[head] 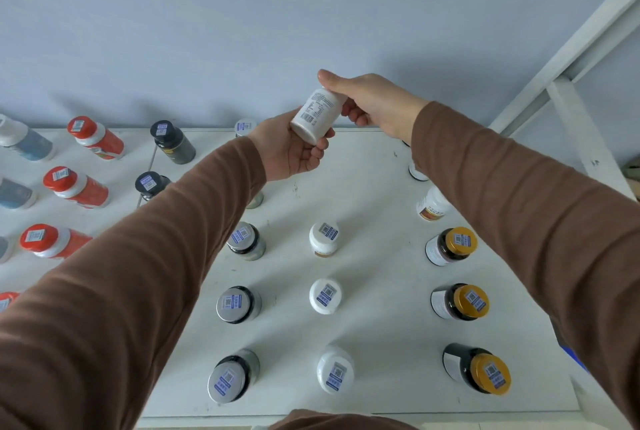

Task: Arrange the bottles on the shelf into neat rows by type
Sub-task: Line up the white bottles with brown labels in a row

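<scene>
White pill bottle (317,115) tilted above shelf (374,166); left hand (291,149) cups base, right hand (367,102) pinches cap end. Handover slip could topple white-capped row (325,296) at 6 o'clock.

Bottles (325,296) in rows on shelf (381,194); one bottle (317,114) raised between hands, above back.

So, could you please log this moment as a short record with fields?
held: white bottle, tilted, above the shelf
left hand: grips the bottle's base
right hand: grips its top
white-cap column: three bottles, upright
gold-cap column: three bottles, right of the white ones
silver-lid column: jars, left of the white ones
far left: red bottles
</scene>
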